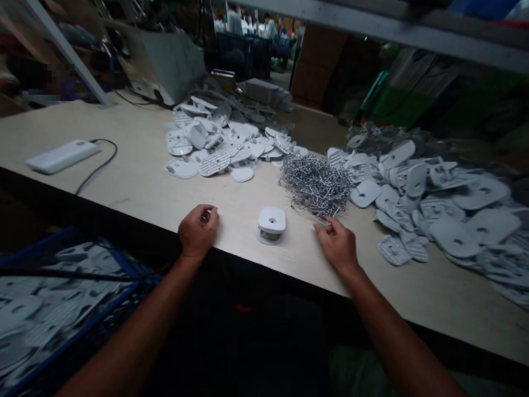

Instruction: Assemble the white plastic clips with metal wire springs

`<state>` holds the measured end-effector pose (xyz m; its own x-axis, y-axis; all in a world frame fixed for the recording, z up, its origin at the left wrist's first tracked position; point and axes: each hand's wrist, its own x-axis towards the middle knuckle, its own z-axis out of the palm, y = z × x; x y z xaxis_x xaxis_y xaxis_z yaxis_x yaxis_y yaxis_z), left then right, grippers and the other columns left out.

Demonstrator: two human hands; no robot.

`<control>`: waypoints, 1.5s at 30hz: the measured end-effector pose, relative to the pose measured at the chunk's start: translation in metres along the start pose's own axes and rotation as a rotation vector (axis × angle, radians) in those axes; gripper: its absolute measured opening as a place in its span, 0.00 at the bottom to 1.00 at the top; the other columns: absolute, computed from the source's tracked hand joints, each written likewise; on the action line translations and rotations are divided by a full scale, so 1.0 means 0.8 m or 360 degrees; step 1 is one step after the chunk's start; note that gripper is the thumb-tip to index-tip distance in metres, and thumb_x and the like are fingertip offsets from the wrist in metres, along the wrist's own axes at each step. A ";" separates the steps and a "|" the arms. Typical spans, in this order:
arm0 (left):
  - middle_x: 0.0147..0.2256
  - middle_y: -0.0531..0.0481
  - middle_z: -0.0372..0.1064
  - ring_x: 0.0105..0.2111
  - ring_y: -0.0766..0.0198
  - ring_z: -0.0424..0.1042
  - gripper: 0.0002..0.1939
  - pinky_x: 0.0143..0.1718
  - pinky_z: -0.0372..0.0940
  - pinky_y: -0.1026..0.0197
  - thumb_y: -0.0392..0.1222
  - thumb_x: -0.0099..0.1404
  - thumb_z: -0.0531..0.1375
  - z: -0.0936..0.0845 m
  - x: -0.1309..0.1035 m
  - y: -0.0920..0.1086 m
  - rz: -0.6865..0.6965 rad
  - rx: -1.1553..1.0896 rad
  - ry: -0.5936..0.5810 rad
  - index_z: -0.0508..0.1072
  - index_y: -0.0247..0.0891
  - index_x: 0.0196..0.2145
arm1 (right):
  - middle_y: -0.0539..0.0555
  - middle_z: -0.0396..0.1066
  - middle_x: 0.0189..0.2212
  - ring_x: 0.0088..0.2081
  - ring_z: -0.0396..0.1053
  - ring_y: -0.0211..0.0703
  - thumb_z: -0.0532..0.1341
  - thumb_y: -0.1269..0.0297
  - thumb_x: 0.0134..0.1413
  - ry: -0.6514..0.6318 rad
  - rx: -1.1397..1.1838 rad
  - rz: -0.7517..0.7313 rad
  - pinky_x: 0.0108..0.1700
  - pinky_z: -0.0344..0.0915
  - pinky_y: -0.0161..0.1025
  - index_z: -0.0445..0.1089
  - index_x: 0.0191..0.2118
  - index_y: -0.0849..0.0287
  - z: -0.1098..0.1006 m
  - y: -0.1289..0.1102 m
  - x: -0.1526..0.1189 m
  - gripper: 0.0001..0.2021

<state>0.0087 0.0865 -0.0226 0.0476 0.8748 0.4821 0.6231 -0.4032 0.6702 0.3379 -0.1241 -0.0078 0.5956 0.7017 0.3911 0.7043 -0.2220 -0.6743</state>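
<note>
My left hand (199,230) is just above the near edge of the table, its fingers curled and thumb pressed to the fingertips; anything between them is too small to make out. To its right, apart from both hands, a white plastic clip-like piece (271,220) stands with a rounded top plate, a small central hole and a second plate beneath. My right hand (338,242) is closed in a loose pinch at the near edge of a heap of thin metal pins or springs (316,184). Whether a pin is in its fingertips cannot be told.
White plastic plates (223,146) lie piled behind, with a larger pile (458,220) at the right. A white power-bank-like box (64,156) with a cable lies left. Below the table, a blue crate (119,256) holds white pieces. A machine (165,63) stands at the back left.
</note>
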 end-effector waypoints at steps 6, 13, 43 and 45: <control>0.28 0.51 0.73 0.28 0.62 0.71 0.12 0.34 0.61 0.59 0.48 0.69 0.60 0.000 -0.001 0.000 0.0015 -0.0007 0.0008 0.81 0.39 0.37 | 0.57 0.78 0.31 0.32 0.72 0.50 0.58 0.55 0.66 -0.0132 -0.0095 -0.0157 0.40 0.65 0.42 0.82 0.45 0.59 0.045 -0.042 0.023 0.18; 0.27 0.52 0.72 0.26 0.63 0.70 0.12 0.32 0.61 0.60 0.49 0.68 0.61 0.000 -0.001 -0.002 0.0031 -0.0026 0.0028 0.81 0.39 0.38 | 0.52 0.75 0.28 0.30 0.69 0.46 0.57 0.53 0.72 -0.0242 0.0099 -0.0233 0.36 0.62 0.39 0.81 0.44 0.58 0.076 -0.090 0.045 0.18; 0.29 0.50 0.75 0.30 0.58 0.74 0.11 0.34 0.61 0.59 0.48 0.67 0.59 -0.006 0.000 0.006 0.0057 0.0116 -0.0106 0.79 0.42 0.37 | 0.58 0.82 0.44 0.27 0.73 0.39 0.63 0.79 0.50 -0.0082 -0.0130 0.0457 0.35 0.70 0.35 0.78 0.60 0.62 -0.063 0.085 0.231 0.30; 0.29 0.49 0.75 0.30 0.57 0.74 0.10 0.34 0.62 0.58 0.48 0.68 0.59 -0.006 -0.001 0.006 0.0059 0.0110 -0.0104 0.79 0.42 0.37 | 0.53 0.79 0.31 0.22 0.69 0.39 0.65 0.80 0.49 -0.0133 -0.0039 0.0512 0.30 0.66 0.34 0.80 0.57 0.63 -0.062 0.081 0.232 0.27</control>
<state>0.0079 0.0828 -0.0168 0.1211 0.8761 0.4667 0.6720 -0.4184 0.6110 0.5134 -0.0421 0.0523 0.7560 0.6457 0.1071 0.4948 -0.4567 -0.7393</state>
